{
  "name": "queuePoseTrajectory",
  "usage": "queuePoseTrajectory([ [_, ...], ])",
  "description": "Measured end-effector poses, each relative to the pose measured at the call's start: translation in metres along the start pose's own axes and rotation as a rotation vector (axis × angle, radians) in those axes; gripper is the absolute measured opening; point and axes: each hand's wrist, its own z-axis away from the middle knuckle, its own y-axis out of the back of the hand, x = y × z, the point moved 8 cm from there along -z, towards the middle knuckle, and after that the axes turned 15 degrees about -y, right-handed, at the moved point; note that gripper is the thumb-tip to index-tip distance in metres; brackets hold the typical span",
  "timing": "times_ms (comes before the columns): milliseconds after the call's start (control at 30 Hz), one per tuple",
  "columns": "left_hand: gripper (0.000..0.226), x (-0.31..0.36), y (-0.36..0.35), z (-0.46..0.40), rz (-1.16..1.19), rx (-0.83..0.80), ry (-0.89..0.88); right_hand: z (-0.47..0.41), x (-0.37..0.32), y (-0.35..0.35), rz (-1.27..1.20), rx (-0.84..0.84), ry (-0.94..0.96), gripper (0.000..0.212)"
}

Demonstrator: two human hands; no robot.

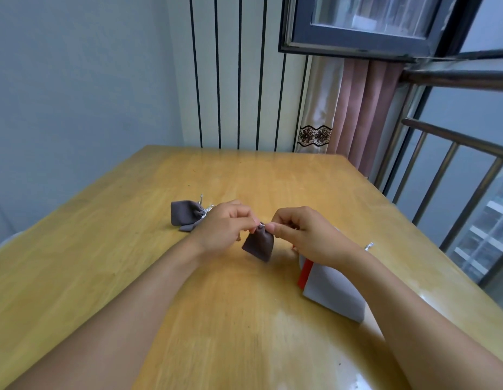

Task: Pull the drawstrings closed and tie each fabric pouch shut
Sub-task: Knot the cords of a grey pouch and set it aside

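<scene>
A small dark brown fabric pouch (258, 244) hangs just above the table between my hands, its gathered mouth at the top. My left hand (226, 225) pinches the silver drawstring at the left of the mouth. My right hand (298, 233) pinches the string at the right of it. Both sets of fingers are curled. Behind my left hand, two grey-brown pouches (185, 215) with silver cords lie on the table, mouths drawn in. A larger light grey pouch (334, 291) with a red edge lies under my right forearm; a bit of silver cord (368, 246) shows beyond the wrist.
The wooden table (132, 249) fills the lower view, with a wall to the left and a striped panel behind. A curtain (357, 114), a window frame and a metal railing (455, 170) stand along the right side.
</scene>
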Motion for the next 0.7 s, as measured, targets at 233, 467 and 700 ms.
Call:
queuePoseTrajectory([
  [233, 0.029, 0.012, -0.009, 0.005, 0.299, 0.050, -0.026, -0.001, 0.002, -0.006, 0.031, -0.016, 0.027, 0.023],
  [467, 0.031, 0.008, -0.004, 0.004, 0.321, 0.099, -0.024, -0.001, 0.000, -0.003, -0.016, 0.022, 0.052, 0.019],
  [700, 0.030, 0.008, 0.004, 0.003, 0.239, 0.110, -0.036, 0.003, -0.004, 0.007, -0.111, 0.102, 0.060, 0.010],
])
